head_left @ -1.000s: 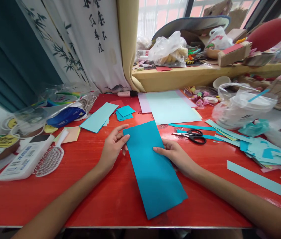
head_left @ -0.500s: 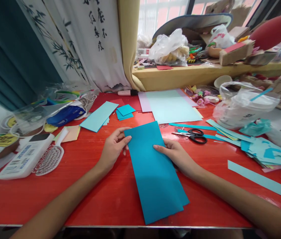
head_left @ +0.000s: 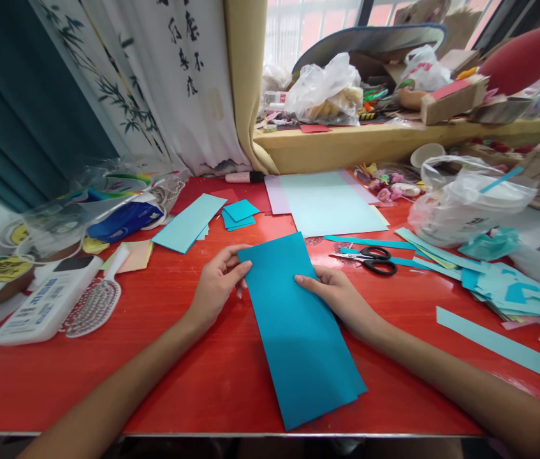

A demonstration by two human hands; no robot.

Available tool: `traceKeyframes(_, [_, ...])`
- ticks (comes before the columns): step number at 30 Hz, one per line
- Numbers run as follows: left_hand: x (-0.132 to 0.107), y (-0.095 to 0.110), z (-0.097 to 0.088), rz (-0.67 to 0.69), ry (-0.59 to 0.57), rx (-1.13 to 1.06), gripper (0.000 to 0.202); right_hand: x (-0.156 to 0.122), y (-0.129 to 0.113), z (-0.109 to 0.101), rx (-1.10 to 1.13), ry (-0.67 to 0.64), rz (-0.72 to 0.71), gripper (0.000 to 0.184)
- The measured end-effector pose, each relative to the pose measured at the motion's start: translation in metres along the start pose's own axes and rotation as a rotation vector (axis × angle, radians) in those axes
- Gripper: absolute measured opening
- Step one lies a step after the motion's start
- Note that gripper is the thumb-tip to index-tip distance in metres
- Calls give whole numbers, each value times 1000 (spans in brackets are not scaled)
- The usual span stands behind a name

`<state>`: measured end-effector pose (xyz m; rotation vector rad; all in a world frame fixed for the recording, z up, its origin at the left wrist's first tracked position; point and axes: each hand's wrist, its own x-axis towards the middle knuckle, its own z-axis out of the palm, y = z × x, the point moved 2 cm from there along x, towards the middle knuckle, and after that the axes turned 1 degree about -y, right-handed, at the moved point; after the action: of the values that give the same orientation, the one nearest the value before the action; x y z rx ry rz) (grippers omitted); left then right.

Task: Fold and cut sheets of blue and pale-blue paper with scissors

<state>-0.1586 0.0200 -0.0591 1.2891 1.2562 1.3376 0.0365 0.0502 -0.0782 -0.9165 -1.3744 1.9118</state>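
Observation:
A folded sheet of blue paper (head_left: 298, 331) is held between my hands over the red table, its long side running toward me. My left hand (head_left: 222, 274) pinches its top left corner between thumb and fingers. Along the right edge, my right hand (head_left: 334, 290) grips with the thumb on top and the fingers hidden beneath. At the bottom right the two layers show slightly out of line. Black-handled scissors (head_left: 370, 258) lie right of the paper, partly on blue strips. Small blue squares (head_left: 240, 213) and a light blue rectangle (head_left: 190, 222) lie beyond my left hand.
Light blue sheets (head_left: 334, 204) lie at the back centre. Paper scraps (head_left: 518, 287) and a cut strip (head_left: 494, 344) are on the right, near a plastic bag (head_left: 470, 204). A hairbrush (head_left: 95, 303) and a white bottle (head_left: 47, 303) lie left. The table edge (head_left: 203, 435) runs close in front.
The paper's lower end has swung slightly to the right, and its two layers now lie nearer in line at the bottom. Both hands keep their hold almost unmoved.

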Motion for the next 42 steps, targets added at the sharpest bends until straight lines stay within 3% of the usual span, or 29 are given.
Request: traceKeyframes(42, [-1, 1, 0, -3, 10, 32, 25, -2, -3, 1, -31, 9, -4, 30])
